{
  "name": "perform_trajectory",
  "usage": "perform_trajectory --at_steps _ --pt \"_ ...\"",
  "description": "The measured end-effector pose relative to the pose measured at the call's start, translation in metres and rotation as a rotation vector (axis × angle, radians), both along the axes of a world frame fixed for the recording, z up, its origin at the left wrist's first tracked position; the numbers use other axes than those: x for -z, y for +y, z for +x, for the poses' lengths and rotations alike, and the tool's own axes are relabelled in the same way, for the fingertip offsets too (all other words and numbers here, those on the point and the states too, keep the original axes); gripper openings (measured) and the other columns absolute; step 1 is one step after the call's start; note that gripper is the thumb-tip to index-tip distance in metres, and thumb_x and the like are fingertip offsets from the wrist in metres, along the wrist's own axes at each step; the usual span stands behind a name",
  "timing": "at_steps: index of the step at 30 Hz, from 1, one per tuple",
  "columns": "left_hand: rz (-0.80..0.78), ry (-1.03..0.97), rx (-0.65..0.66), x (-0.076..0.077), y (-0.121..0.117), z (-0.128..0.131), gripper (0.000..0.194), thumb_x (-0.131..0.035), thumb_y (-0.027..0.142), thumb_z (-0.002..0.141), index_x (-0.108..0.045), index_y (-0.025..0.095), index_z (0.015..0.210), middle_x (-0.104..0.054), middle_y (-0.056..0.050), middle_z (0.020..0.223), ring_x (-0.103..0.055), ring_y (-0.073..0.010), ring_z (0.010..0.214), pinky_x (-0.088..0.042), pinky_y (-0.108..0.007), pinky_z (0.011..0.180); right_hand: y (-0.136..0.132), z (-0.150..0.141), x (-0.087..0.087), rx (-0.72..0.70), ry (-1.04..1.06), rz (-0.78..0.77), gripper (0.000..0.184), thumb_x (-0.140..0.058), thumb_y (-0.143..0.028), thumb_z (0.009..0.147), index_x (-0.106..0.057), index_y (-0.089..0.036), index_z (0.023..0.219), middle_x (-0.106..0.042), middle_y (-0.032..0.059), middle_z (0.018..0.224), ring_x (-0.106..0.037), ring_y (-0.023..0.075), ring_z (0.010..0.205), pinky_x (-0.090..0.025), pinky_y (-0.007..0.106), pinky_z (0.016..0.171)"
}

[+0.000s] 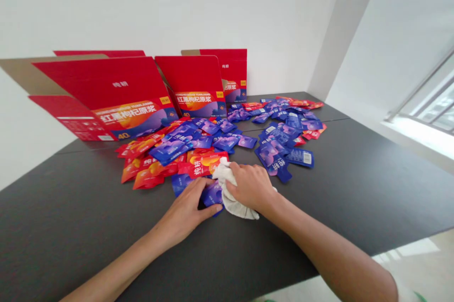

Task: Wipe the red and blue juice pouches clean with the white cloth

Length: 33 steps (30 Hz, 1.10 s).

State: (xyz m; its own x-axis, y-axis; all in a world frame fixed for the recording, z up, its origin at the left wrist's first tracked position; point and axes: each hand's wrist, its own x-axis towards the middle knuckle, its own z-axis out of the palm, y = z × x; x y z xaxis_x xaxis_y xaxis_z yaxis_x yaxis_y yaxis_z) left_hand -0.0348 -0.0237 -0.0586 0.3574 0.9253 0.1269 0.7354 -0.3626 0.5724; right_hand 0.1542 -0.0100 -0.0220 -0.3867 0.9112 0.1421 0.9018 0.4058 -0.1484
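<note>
My right hand (250, 184) is closed round a crumpled white cloth (239, 208), part of which hangs out below the fingers. The cloth lies against a blue-purple pouch (213, 193) on the dark table. My left hand (189, 205) grips this pouch at its left side, thumb on the near edge and fingers on the far edge. Just beyond the fingers is a red-orange pouch (204, 164), partly covered by the cloth. Another blue pouch (180, 183) shows behind my left hand.
Red and blue pouches lie in a left heap (177, 143) and a right heap (280, 134). Open red cartons (124, 89) stand behind the left heap, near the white wall (159, 4). The dark table's (347, 188) front edge slants away at the right; a window (436, 108) is beyond.
</note>
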Motion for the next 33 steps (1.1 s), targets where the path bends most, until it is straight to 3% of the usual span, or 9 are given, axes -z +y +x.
perform_trajectory --at_steps 2,6,10,12,17,22,26,28,33 --pt "0.006 -0.002 0.004 -0.0002 -0.0002 0.0002 0.045 -0.061 0.043 0.077 -0.047 0.023 0.115 -0.057 -0.006 0.114 -0.053 -0.0263 0.105 -0.042 -0.04 0.091 -0.0006 0.0005 -0.0014 -0.026 -0.007 -0.012 0.039 -0.04 -0.042 0.085 -0.049 -0.018 0.114 -0.066 0.0105 0.101 -0.062 0.024 0.089 -0.041 0.035 0.079" --pt "0.039 -0.025 0.038 -0.0001 0.001 0.0001 0.049 -0.06 0.037 0.078 -0.045 0.022 0.122 -0.053 -0.008 0.123 -0.048 -0.0266 0.115 -0.037 -0.04 0.097 -0.0035 -0.0009 -0.0019 -0.226 0.007 -0.023 0.045 -0.044 -0.047 0.083 -0.046 -0.02 0.119 -0.066 0.0093 0.102 -0.062 0.0233 0.09 -0.041 0.035 0.08" --pt "-0.007 -0.005 -0.004 -0.0013 0.0006 0.0003 0.044 -0.061 0.042 0.077 -0.048 0.022 0.114 -0.057 -0.006 0.114 -0.053 -0.0266 0.107 -0.042 -0.04 0.091 0.0014 0.0025 -0.0011 0.019 -0.002 -0.011 0.038 -0.041 -0.042 0.086 -0.049 -0.019 0.114 -0.066 0.0107 0.1 -0.062 0.024 0.09 -0.04 0.036 0.081" --pt "-0.013 -0.004 -0.003 -0.0015 0.0 0.0006 0.043 -0.061 0.043 0.077 -0.048 0.023 0.112 -0.058 -0.006 0.112 -0.054 -0.0261 0.105 -0.042 -0.04 0.09 0.002 0.0042 -0.0009 0.04 -0.006 0.008 0.036 -0.042 -0.041 0.085 -0.049 -0.018 0.112 -0.066 0.0106 0.1 -0.062 0.0239 0.09 -0.04 0.035 0.08" --pt "0.032 -0.037 0.016 -0.0007 -0.0005 0.0009 0.049 -0.061 0.042 0.077 -0.045 0.022 0.118 -0.054 -0.009 0.12 -0.05 -0.027 0.112 -0.039 -0.041 0.095 -0.0036 0.0036 -0.0005 -0.23 -0.001 0.004 0.041 -0.047 -0.044 0.082 -0.047 -0.021 0.116 -0.066 0.0079 0.101 -0.061 0.0229 0.09 -0.04 0.035 0.081" --pt "0.012 -0.017 0.005 -0.0025 -0.0017 0.0023 0.041 -0.062 0.041 0.076 -0.049 0.023 0.111 -0.057 -0.006 0.112 -0.053 -0.0259 0.105 -0.042 -0.039 0.089 0.0001 0.0069 -0.0007 0.025 -0.039 0.015 0.035 -0.041 -0.041 0.086 -0.05 -0.018 0.111 -0.066 0.0098 0.098 -0.062 0.0243 0.089 -0.04 0.035 0.079" --pt "0.034 -0.024 0.015 -0.0023 -0.0023 0.0026 0.041 -0.063 0.037 0.076 -0.049 0.021 0.111 -0.056 -0.007 0.112 -0.051 -0.0257 0.108 -0.04 -0.038 0.092 -0.0038 0.0028 -0.0008 -0.216 -0.03 0.016 0.043 -0.045 -0.044 0.083 -0.047 -0.021 0.118 -0.065 0.0076 0.101 -0.061 0.0238 0.088 -0.041 0.034 0.077" --pt "0.046 -0.037 0.024 -0.002 -0.0023 0.0025 0.043 -0.063 0.036 0.076 -0.048 0.021 0.114 -0.055 -0.008 0.115 -0.05 -0.0258 0.11 -0.039 -0.038 0.094 -0.0047 0.0014 -0.0009 -0.26 -0.024 -0.001 0.044 -0.045 -0.045 0.083 -0.046 -0.022 0.12 -0.065 0.0072 0.102 -0.061 0.0235 0.089 -0.04 0.033 0.078" --pt "0.028 -0.023 -0.002 -0.0019 -0.0019 0.0034 0.042 -0.063 0.041 0.075 -0.05 0.022 0.111 -0.057 -0.007 0.111 -0.052 -0.0269 0.105 -0.042 -0.04 0.09 0.0018 0.0051 -0.0014 0.007 -0.055 -0.02 0.039 -0.039 -0.041 0.086 -0.048 -0.02 0.118 -0.066 0.0102 0.1 -0.061 0.0249 0.089 -0.04 0.034 0.076"
